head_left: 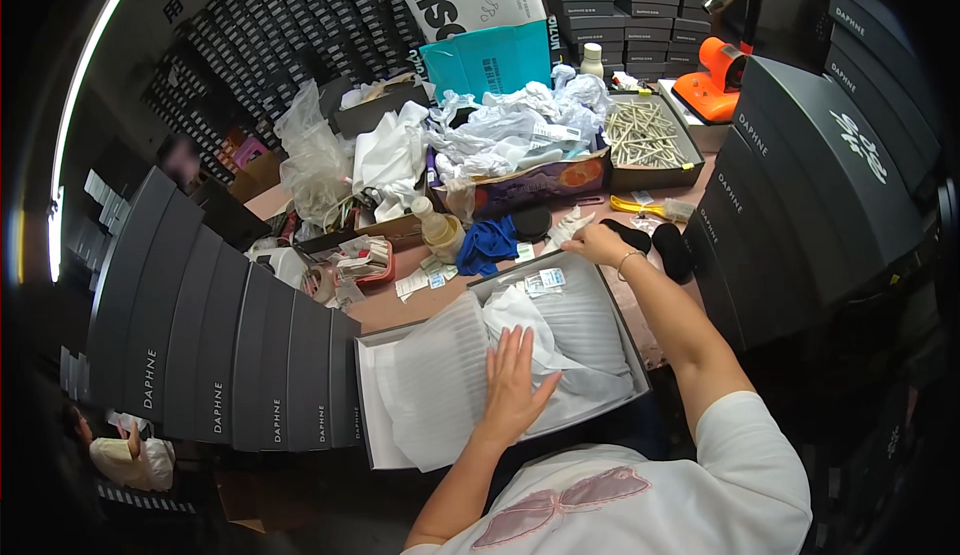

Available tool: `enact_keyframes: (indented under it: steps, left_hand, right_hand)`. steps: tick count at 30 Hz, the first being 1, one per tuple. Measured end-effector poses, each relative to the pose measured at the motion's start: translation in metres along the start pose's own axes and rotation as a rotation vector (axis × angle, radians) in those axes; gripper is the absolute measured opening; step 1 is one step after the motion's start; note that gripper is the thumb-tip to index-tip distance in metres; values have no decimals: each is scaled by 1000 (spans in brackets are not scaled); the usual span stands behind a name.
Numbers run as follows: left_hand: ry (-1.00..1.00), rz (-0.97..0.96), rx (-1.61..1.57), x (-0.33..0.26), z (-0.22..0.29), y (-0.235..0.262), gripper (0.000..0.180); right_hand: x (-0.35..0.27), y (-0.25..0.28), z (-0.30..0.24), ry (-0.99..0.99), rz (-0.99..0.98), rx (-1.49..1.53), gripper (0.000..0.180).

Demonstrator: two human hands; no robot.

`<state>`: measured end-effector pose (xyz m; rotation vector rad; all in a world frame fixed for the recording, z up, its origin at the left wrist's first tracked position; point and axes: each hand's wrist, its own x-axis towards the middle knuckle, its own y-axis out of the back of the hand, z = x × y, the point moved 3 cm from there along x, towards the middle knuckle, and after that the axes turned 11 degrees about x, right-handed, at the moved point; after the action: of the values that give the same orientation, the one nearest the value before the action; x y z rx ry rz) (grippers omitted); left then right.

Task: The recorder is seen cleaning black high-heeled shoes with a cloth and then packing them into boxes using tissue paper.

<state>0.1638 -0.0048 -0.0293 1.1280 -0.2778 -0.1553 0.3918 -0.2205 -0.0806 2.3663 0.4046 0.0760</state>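
Apparently you are at the wrapping stage, settling white paper (515,315) inside the open shoe box (374,407), which sits before you at the near table (395,313) edge. Your left hand (514,392) lies spread on it, beside the foam sheet (430,365); your right hand (603,244) curls at the far right corner, and whether it pinches anything I cannot tell. Such thin paper calls for light, flat pressure. The left wall stands close by the stacked boxes (200,325); beyond the far rim, a narrow strip separates it from the blue cloth (488,245).
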Motion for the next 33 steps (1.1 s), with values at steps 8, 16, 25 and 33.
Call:
enact_keyframes:
  steps: [8, 16, 25, 33]
  left_hand:
    - [-93, -121, 284, 53, -33, -84, 75]
    - [-87, -89, 282, 55, -36, -87, 73]
    - [-101, -87, 302, 62, -31, -87, 73]
    - [-82, -328, 386, 63, -17, -78, 63]
  right_hand:
    - [-13, -22, 19, 167, 585, 395, 16]
    - [-12, -7, 23, 193, 606, 185, 42]
    - [-49, -15, 4, 284, 743, 456, 15]
    - [-260, -39, -23, -232, -42, 1528, 21]
